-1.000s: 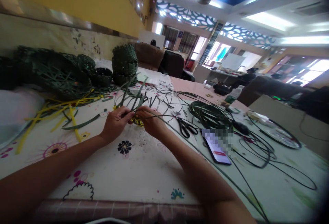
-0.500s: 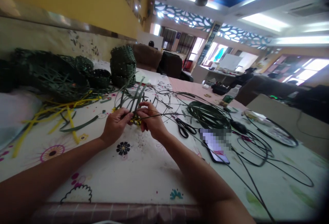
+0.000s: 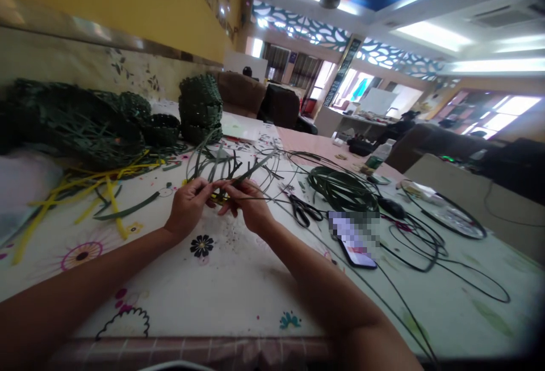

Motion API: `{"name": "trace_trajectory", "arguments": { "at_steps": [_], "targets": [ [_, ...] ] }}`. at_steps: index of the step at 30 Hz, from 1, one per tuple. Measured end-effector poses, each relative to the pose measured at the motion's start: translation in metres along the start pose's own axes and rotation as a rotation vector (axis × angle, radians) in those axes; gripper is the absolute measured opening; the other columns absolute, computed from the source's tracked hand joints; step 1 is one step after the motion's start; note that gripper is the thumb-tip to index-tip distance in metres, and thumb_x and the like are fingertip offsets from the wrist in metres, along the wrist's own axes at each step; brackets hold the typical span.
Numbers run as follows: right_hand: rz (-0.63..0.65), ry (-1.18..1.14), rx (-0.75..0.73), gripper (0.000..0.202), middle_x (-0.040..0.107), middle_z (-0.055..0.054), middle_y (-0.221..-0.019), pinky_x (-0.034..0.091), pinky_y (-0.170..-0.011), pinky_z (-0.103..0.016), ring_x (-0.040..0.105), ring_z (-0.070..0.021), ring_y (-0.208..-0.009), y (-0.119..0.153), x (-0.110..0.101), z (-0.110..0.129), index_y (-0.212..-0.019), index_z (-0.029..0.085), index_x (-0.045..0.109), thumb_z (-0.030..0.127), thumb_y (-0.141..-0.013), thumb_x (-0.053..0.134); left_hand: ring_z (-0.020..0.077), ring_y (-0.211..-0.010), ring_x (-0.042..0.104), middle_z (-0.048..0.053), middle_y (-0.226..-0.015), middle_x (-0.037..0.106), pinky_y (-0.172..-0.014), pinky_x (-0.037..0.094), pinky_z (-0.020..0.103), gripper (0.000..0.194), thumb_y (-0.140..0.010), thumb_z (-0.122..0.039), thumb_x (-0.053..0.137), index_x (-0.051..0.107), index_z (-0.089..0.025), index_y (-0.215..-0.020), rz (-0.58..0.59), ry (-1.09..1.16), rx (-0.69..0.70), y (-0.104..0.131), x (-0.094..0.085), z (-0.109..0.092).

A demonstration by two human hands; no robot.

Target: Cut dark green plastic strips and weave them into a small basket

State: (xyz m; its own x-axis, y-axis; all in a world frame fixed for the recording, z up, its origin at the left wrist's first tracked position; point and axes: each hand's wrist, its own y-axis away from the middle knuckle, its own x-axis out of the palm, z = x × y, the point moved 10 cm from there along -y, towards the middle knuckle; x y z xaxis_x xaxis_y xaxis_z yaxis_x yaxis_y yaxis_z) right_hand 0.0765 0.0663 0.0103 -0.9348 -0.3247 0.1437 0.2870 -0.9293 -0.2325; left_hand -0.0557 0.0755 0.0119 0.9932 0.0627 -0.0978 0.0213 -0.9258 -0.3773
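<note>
Both of my hands are together over the table, working on a bunch of dark green weaving strips [image 3: 206, 161] that fan up and away from the fingers. My left hand [image 3: 186, 207] is closed, thumb and forefinger pinching the strips at their base. Close beside it, my right hand [image 3: 254, 209] is bent around the same strips, with thumb and forefinger pressed together. A thin strand trails from the right hand across the table to the right. Bits of yellow strip show by the fingers; the woven part between the hands is mostly hidden.
Black-handled scissors [image 3: 305, 210], a phone [image 3: 355, 249] and a coil of green strips [image 3: 336, 189] lie to the right. A plastic bottle [image 3: 378, 155] stands behind them. Loose yellow strips [image 3: 108, 189] and dark green woven baskets [image 3: 200, 104] are at the left and back.
My right hand has turned and its raised fingers have come down onto the strips, closer to the left hand. Some strips now lean more to the right. The view has shifted slightly.
</note>
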Motion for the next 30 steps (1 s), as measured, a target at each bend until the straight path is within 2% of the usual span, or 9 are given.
{"name": "trace_trajectory", "arguments": {
  "at_steps": [3, 7, 11, 14, 17, 20, 23, 26, 30],
  "targets": [
    [0.092, 0.014, -0.024, 0.033, 0.071, -0.003, -0.097, 0.033, -0.039, -0.016, 0.069, -0.0109, -0.062, -0.001, 0.005, 0.002, -0.102, 0.021, 0.066, 0.046, -0.08, 0.068, 0.0126, -0.054, 0.063, 0.0, -0.065, 0.063, -0.051, 0.05, 0.022, 0.025, -0.084, -0.038, 0.064, 0.06, -0.017, -0.07, 0.015, -0.02, -0.025, -0.001, 0.0, 0.001],
    [0.17, 0.138, -0.108, 0.023, 0.07, -0.002, -0.103, 0.054, -0.056, -0.023, 0.066, -0.0129, -0.073, -0.001, 0.006, 0.014, -0.092, 0.022, 0.067, 0.043, -0.082, 0.067, 0.0129, -0.056, 0.065, 0.0, -0.068, 0.065, -0.054, 0.05, 0.023, 0.025, -0.086, -0.039, 0.064, 0.062, -0.017, -0.073, 0.077, -0.081, 0.017, 0.0, 0.006, 0.0],
    [0.113, 0.673, -0.298, 0.014, 0.071, -0.001, -0.113, 0.056, -0.076, -0.027, 0.067, -0.0155, -0.089, 0.005, 0.002, 0.034, -0.094, 0.025, 0.07, 0.029, -0.096, 0.056, 0.0132, -0.058, 0.066, 0.0, -0.068, 0.066, -0.058, 0.049, 0.023, 0.025, -0.088, -0.039, 0.063, 0.065, -0.018, -0.075, 0.11, -0.173, 0.061, 0.002, 0.011, -0.002],
    [0.082, 1.059, -0.432, 0.02, 0.07, -0.003, -0.123, 0.052, -0.089, -0.034, 0.064, -0.0204, -0.102, 0.012, 0.01, 0.044, -0.109, 0.029, 0.069, 0.022, -0.099, 0.054, 0.0137, -0.057, 0.066, -0.001, -0.066, 0.066, -0.057, 0.049, 0.023, 0.027, -0.087, -0.042, 0.064, 0.065, -0.018, -0.075, 0.105, -0.176, 0.065, 0.002, 0.012, -0.003],
    [-0.014, 1.392, -0.462, 0.031, 0.06, -0.011, -0.136, 0.053, -0.082, -0.039, 0.058, -0.0281, -0.105, 0.015, 0.013, 0.052, -0.131, 0.026, 0.06, 0.027, -0.101, 0.051, 0.0141, -0.057, 0.066, 0.0, -0.068, 0.066, -0.055, 0.049, 0.023, 0.025, -0.085, -0.041, 0.065, 0.065, -0.018, -0.075, 0.101, -0.133, 0.048, 0.001, 0.009, -0.003],
    [-0.166, 1.642, -0.477, 0.033, 0.058, -0.016, -0.133, 0.052, -0.072, -0.038, 0.054, -0.0317, -0.104, 0.018, 0.009, 0.064, -0.133, 0.022, 0.056, 0.03, -0.101, 0.052, 0.0129, -0.055, 0.064, -0.001, -0.064, 0.063, -0.053, 0.046, 0.022, 0.021, -0.084, -0.037, 0.065, 0.063, -0.018, -0.074, 0.039, -0.158, 0.014, -0.003, -0.001, -0.002],
    [-0.209, 1.677, -0.488, 0.026, 0.064, -0.014, -0.115, 0.048, -0.064, -0.032, 0.057, -0.0248, -0.089, 0.021, 0.008, 0.068, -0.124, 0.019, 0.06, 0.03, -0.102, 0.048, 0.0123, -0.054, 0.063, -0.001, -0.062, 0.061, -0.053, 0.045, 0.022, 0.02, -0.082, -0.034, 0.066, 0.062, -0.017, -0.072, 0.003, -0.113, -0.022, -0.008, -0.009, 0.001],
    [-0.211, 1.572, -0.472, 0.025, 0.062, -0.011, -0.108, 0.044, -0.058, -0.029, 0.056, -0.0188, -0.077, 0.022, 0.005, 0.065, -0.121, 0.019, 0.06, 0.03, -0.102, 0.047, 0.0123, -0.06, 0.063, 0.0, -0.069, 0.063, -0.06, 0.051, 0.024, 0.018, -0.079, -0.033, 0.069, 0.063, -0.016, -0.074, -0.015, 0.063, -0.064, -0.012, -0.014, 0.006],
    [-0.15, 1.376, -0.484, 0.038, 0.06, -0.01, -0.11, 0.047, -0.062, -0.028, 0.059, -0.0197, -0.083, 0.02, 0.002, 0.061, -0.125, 0.021, 0.057, 0.043, -0.094, 0.061, 0.0121, -0.065, 0.062, 0.001, -0.073, 0.063, -0.067, 0.056, 0.027, 0.017, -0.079, -0.032, 0.067, 0.062, -0.016, -0.076, -0.055, 0.239, -0.131, -0.015, -0.019, 0.014]
  ]
}}
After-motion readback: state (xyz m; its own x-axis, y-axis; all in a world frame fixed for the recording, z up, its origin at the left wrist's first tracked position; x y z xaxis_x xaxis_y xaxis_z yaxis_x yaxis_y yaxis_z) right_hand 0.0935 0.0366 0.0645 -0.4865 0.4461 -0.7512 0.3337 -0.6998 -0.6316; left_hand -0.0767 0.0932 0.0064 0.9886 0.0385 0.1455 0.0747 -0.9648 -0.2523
